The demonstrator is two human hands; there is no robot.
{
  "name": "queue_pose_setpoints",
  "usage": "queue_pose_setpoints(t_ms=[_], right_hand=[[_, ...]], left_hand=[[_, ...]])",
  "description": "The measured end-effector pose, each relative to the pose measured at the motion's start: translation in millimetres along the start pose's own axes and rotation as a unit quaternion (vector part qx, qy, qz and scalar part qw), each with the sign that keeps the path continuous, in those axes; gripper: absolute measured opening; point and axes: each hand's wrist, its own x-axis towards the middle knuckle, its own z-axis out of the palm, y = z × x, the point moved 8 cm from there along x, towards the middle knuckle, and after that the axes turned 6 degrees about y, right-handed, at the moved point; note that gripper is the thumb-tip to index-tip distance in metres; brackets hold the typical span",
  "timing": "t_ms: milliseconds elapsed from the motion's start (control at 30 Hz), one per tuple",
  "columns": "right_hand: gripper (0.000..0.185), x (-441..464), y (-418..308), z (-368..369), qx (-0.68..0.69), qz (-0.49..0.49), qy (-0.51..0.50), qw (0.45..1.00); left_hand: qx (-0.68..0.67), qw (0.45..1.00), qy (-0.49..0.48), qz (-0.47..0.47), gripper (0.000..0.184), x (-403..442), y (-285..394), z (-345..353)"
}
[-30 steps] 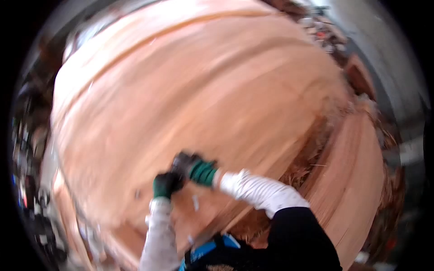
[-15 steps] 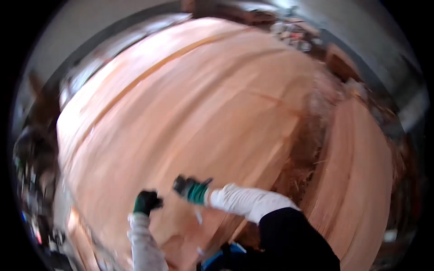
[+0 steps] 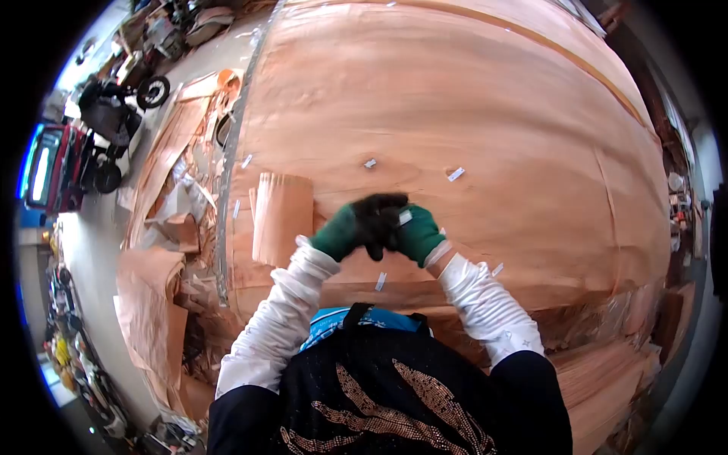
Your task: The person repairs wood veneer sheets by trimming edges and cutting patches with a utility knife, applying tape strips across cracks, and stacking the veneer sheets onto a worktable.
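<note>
My left hand [image 3: 356,226], in a green glove with dark fingers, meets my right hand [image 3: 415,233] in front of my body. Its fingers are bent toward the right hand, and what they grip is hidden. The right hand, gloved alike, is closed, with a small white piece [image 3: 405,217] at its fingers; anything inside it is hidden. Both are over a large reddish wood sheet [image 3: 470,98]. Small white strips [image 3: 455,174] lie scattered on the sheet. Left of my left hand is a curled piece of veneer [image 3: 283,220].
Torn veneer scraps [image 3: 152,292] lie beyond the sheet's left edge. A motorbike [image 3: 106,114] and a red vehicle [image 3: 57,168] are farther left. More veneer [image 3: 599,379] is stacked at the lower right, and a blue bag [image 3: 326,324] is at my waist.
The view has swung toward the left side of the sheet. My hands were together, then apart half a second ago, and now meet again. The curled veneer piece has come into view.
</note>
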Motion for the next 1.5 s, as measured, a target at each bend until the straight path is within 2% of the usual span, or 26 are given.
queue_pose_setpoints(t_ms=[33, 67, 167, 200, 233, 300, 400, 500, 533, 633, 667, 767, 800, 833, 867, 933, 1000, 1133, 1233, 1300, 1367, 1433, 1500], right_hand=[[0.034, -8.4, -11.8, 2.4, 0.009, 0.023, -0.149, 0.988], [0.03, -15.5, -5.6, -0.6, 0.064, -0.008, -0.048, 0.997], [0.031, -22.6, -0.6, 8.6, 0.045, -0.085, 0.13, 0.987], [0.033, -20.6, 19.5, 7.0, 0.058, -0.005, 0.136, 0.989], [0.033, -29.7, 25.3, -12.6, 0.126, -0.003, 0.196, 0.972], [0.033, -24.8, 57.0, 1.1, 0.168, 0.123, 0.16, 0.965], [0.023, -15.4, 50.8, 36.8, 0.114, 0.104, 0.075, 0.985], [0.018, -12.7, 35.8, 35.6, 0.065, 0.082, 0.14, 0.985], [0.018, -10.1, 33.6, 30.2, 0.057, 0.075, 0.137, 0.986], [0.018, 6.8, 53.1, 3.2, 0.094, 0.055, 0.21, 0.972], [0.018, 17.3, 63.0, -9.3, 0.112, 0.057, 0.202, 0.971], [0.018, 54.0, 83.4, -42.8, 0.156, 0.066, 0.165, 0.972], [0.019, 67.9, 89.8, -45.8, 0.13, 0.077, 0.135, 0.979], [0.019, 80.7, 94.8, -47.0, 0.106, 0.088, 0.105, 0.985], [0.02, 91.8, 99.4, -46.5, 0.082, 0.097, 0.076, 0.989], [0.021, 109.3, 106.7, -43.6, 0.058, 0.083, 0.06, 0.993], [0.023, 120.4, 103.5, -47.1, 0.049, 0.085, 0.05, 0.994], [0.021, 142.9, 116.9, -24.4, 0.037, 0.029, 0.097, 0.994], [0.024, 138.4, 108.1, -30.8, 0.019, 0.093, 0.022, 0.995], [0.025, 137.1, 111.7, -26.8, 0.037, 0.11, 0.025, 0.993], [0.025, 135.3, 112.5, -29.2, 0.064, 0.117, 0.037, 0.99], [0.025, 135.6, 111.9, -31.0, 0.058, 0.122, 0.036, 0.99], [0.024, 134.9, 109.9, -34.2, 0.061, 0.124, 0.045, 0.989]], left_hand=[[0.054, 0.998, 0.007, 0.02, 0.051, -5.7, -2.1, 8.8], [0.093, 0.993, 0.061, -0.042, 0.055, -11.9, -9.8, 9.1], [0.028, 0.991, 0.127, -0.035, 0.055, -35.0, -36.4, -21.5], [-0.012, 0.992, 0.125, 0.0, 0.051, -41.3, -51.8, -42.0], [0.042, 0.971, 0.225, -0.064, 0.048, -50.4, -47.6, -60.5], [0.018, 0.957, 0.282, -0.062, 0.048, -61.5, -66.0, -93.2], [0.011, 0.952, 0.298, -0.063, 0.042, -62.4, -74.2, -99.7], [-0.019, 0.951, 0.294, -0.089, 0.034, -52.7, -82.6, -89.4], [-0.035, 0.953, 0.29, -0.079, 0.027, -52.3, -81.5, -87.3], [-0.071, 0.958, 0.278, -0.027, 0.026, -47.6, -70.3, -83.1], [-0.098, 0.956, 0.275, -0.028, 0.02, -44.6, -62.0, -80.5], [-0.099, 0.965, 0.228, 0.085, 0.025, -47.1, 0.9, -48.9], [-0.119, 0.964, 0.195, 0.135, 0.027, -55.1, 28.5, -31.0], [-0.065, 0.974, 0.179, 0.123, 0.027, -68.8, 60.3, -12.9], [-0.087, 0.964, 0.149, 0.201, 0.026, -85.6, 77.2, -2.2], [-0.084, 0.954, 0.073, 0.277, 0.026, -108.4, 104.7, 13.3], [-0.083, 0.948, 0.014, 0.308, 0.025, -120.0, 116.2, 22.4], [-0.08, 0.947, -0.032, 0.309, 0.025, -120.4, 119.6, 28.5], [-0.084, 0.95, -0.047, 0.296, 0.025, -119.4, 117.8, 29.2], [-0.079, 0.957, -0.038, 0.278, 0.025, -111.1, 115.3, 25.4], [-0.073, 0.967, -0.018, 0.244, 0.026, -95.1, 110.5, 18.4], [-0.035, 0.981, 0.047, 0.185, 0.026, -64.5, 98.4, 1.6], [0.125, 0.961, 0.137, 0.206, 0.027, -23.1, 89.6, -17.5]])
